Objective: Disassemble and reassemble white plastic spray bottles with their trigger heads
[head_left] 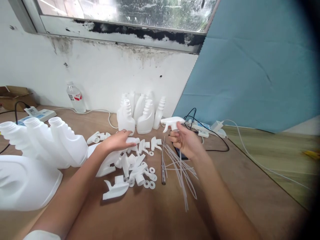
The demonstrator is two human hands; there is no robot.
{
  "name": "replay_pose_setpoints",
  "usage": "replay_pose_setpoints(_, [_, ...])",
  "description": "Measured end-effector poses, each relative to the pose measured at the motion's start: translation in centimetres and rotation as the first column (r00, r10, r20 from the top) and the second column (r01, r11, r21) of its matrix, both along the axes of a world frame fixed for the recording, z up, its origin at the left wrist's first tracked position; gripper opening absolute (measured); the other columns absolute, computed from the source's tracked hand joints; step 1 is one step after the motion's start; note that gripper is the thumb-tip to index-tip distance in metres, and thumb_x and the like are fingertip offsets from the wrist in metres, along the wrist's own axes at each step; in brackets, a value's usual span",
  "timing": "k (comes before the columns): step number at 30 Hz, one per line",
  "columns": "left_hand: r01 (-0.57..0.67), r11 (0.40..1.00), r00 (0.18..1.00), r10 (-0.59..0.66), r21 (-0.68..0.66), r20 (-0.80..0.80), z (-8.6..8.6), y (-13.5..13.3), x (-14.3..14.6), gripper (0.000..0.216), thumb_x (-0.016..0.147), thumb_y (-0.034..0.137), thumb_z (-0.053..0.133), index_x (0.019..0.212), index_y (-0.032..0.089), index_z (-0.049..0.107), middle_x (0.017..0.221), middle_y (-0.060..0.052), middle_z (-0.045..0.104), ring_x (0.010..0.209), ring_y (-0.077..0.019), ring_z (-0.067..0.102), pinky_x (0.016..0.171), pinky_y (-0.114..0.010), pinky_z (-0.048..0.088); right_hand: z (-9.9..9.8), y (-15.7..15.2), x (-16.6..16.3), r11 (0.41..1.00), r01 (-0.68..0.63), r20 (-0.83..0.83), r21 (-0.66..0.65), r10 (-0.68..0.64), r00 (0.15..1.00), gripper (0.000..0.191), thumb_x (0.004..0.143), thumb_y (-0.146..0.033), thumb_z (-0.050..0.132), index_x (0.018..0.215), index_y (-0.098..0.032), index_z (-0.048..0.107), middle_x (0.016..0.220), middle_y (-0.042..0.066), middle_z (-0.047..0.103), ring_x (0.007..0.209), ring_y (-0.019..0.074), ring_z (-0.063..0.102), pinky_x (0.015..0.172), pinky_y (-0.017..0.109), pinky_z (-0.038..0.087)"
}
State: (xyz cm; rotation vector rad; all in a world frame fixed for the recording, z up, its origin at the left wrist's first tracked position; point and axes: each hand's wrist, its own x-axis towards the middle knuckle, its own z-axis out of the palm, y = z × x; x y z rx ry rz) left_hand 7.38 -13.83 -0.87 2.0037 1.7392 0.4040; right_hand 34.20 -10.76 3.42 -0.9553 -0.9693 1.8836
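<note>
A white spray head (173, 121) is hanging above thin tubes (184, 193), the right hand (184, 140) clasping its neck. The left hand (120, 140) is reaching among loose spray parts (125, 165), its grip unclear; bottles (126, 118) are standing behind.

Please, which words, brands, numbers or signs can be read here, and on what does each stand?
No text can be read clearly.
Clear bottle: red label, characters too small to read.
Left white adapter: printed code, too blurred.
Power strips: any markings too small.
White bottles: no print visible.
</note>
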Motion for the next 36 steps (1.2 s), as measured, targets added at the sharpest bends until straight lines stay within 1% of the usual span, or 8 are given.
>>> replay_pose_setpoints(4, [-0.031, 0.995, 0.982, 0.012, 0.098, 0.190, 0.5, 0.2, 1.0, 0.065, 0.084, 0.064, 0.041, 0.128, 0.017, 0.051, 0.134, -0.016, 0.052, 0.118, -0.0314, 0.052, 0.096, -0.039, 0.040, -2.6, -0.1, -2.2, 0.984, -0.155, 0.023, -0.090, 0.158, 0.987, 0.039, 0.086, -0.047, 0.058, 0.070, -0.020, 0.035, 0.054, -0.011, 0.017, 0.040, 0.0026, 0.007, 0.031, 0.010, 0.004])
replay_pose_setpoints(8, [0.001, 0.997, 0.893, -0.035, 0.077, 0.449, 0.9, -0.1, 2.9, 0.066, 0.090, 0.064, 0.022, 0.125, 0.017, 0.052, 0.111, -0.011, 0.064, 0.084, -0.0199, 0.065, 0.072, -0.030, 0.050, -3.2, -2.0, -3.7, 0.942, -0.319, 0.028, -0.107, 0.324, 0.946, 0.044, 0.081, -0.049, 0.065, 0.071, -0.022, 0.032, 0.051, -0.012, 0.018, 0.040, 0.0024, 0.003, 0.030, 0.011, 0.004])
replay_pose_setpoints(14, [-0.035, 0.999, 0.642, -0.002, 0.032, 0.767, 1.0, -0.7, 4.2, 0.044, 0.077, 0.058, 0.060, 0.081, 0.015, 0.067, 0.072, -0.002, 0.059, 0.053, -0.0097, 0.050, 0.056, -0.024, 0.042, -2.7, -2.8, -3.7, 0.900, -0.434, 0.178, 0.032, 0.422, 0.889, 0.042, 0.081, -0.061, 0.059, 0.084, -0.024, 0.040, 0.050, -0.013, 0.018, 0.040, 0.0035, 0.004, 0.032, 0.012, 0.005])
replay_pose_setpoints(19, [-0.179, 0.984, 0.354, 0.066, -0.002, 0.933, 1.2, -0.4, 3.4, 0.035, 0.078, 0.047, 0.066, 0.080, 0.012, 0.067, 0.074, -0.004, 0.061, 0.060, -0.0100, 0.052, 0.059, -0.022, 0.043, -4.1, 0.6, -1.1, 0.908, -0.265, 0.552, 0.324, 0.046, 0.833, 0.049, 0.084, -0.068, 0.045, 0.098, -0.022, 0.048, 0.063, -0.005, 0.044, 0.046, 0.0075, 0.040, 0.042, 0.018, 0.034])
replay_pose_setpoints(24, [-0.017, 0.954, -0.081, 0.298, -0.300, 0.951, 1.6, -1.5, 3.2, 0.017, 0.080, 0.020, 0.058, 0.089, 0.008, 0.066, 0.090, -0.011, 0.066, 0.072, -0.0154, 0.061, 0.070, -0.028, 0.052, -7.7, 3.9, 1.4, 0.833, -0.180, 0.654, 0.523, -0.257, 0.712, 0.045, 0.086, -0.056, 0.047, 0.116, -0.022, 0.051, 0.113, 0.012, 0.057, 0.105, 0.0236, 0.055, 0.088, 0.038, 0.046])
replay_pose_setpoints(29, [0.155, 0.911, -0.159, 0.405, -0.383, 0.900, 0.4, -4.5, 3.3, 0.021, 0.086, 0.031, 0.054, 0.091, 0.014, 0.063, 0.086, -0.008, 0.063, 0.071, -0.0163, 0.059, 0.068, -0.029, 0.052, -8.9, 2.0, 2.6, 0.636, -0.456, 0.712, 0.623, -0.220, 0.667, 0.020, 0.083, -0.022, 0.058, 0.100, -0.022, 0.067, 0.103, 0.007, 0.060, 0.103, 0.0220, 0.055, 0.096, 0.039, 0.039])
replay_pose_setpoints(33, [0.154, 0.903, -0.131, 0.421, -0.401, 0.898, -2.0, -6.5, 3.3, 0.019, 0.086, 0.035, 0.060, 0.094, 0.018, 0.062, 0.091, -0.005, 0.062, 0.071, -0.0129, 0.057, 0.062, -0.023, 0.049, -9.4, -1.4, 2.9, 0.162, -0.854, 0.841, 0.494, -0.338, 0.423, 0.034, 0.079, 0.001, 0.052, 0.096, -0.022, 0.070, 0.093, 0.006, 0.059, 0.096, 0.0213, 0.054, 0.084, 0.037, 0.041])
replay_pose_setpoints(36, [0.179, 0.905, -0.121, 0.409, -0.386, 0.904, -3.6, -7.1, 3.5, 0.017, 0.085, 0.032, 0.061, 0.093, 0.016, 0.062, 0.092, -0.006, 0.061, 0.069, -0.0106, 0.054, 0.056, -0.019, 0.044, -10.4, -2.6, 2.9, 0.011, -0.921, 0.796, 0.389, -0.507, 0.330, 0.024, 0.081, -0.001, 0.053, 0.090, -0.018, 0.067, 0.091, 0.006, 0.057, 0.091, 0.0210, 0.053, 0.078, 0.036, 0.041])
